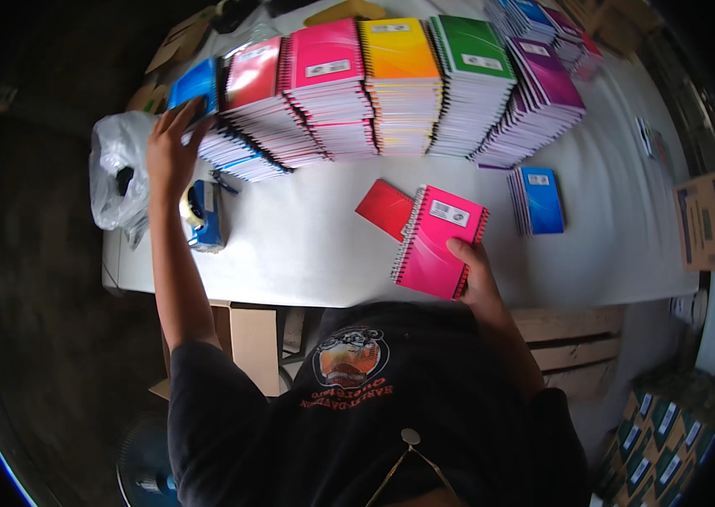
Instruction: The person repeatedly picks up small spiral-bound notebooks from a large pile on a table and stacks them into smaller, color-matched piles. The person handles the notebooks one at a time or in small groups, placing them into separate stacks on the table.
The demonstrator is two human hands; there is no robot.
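Observation:
My right hand (477,269) holds a pink spiral notebook (442,228) by its right edge, thumb on the cover. A second coil along that edge suggests more than one notebook in the grip. Beneath it, a red notebook (384,207) lies partly covered on the table. Out at the far left, my left hand (175,144) has its fingers bent over the near edge of a blue spiral notebook (197,83) on top of the blue stack. The fingertips are partly hidden there.
Tall stacks of red, pink, yellow (399,55), green (471,51) and purple (547,80) notebooks line the table's back. A small blue pile (541,200) stands at the right. Left are a plastic bag (121,165) and a blue tape dispenser (209,220). A cardboard box (254,346) sits below the front edge.

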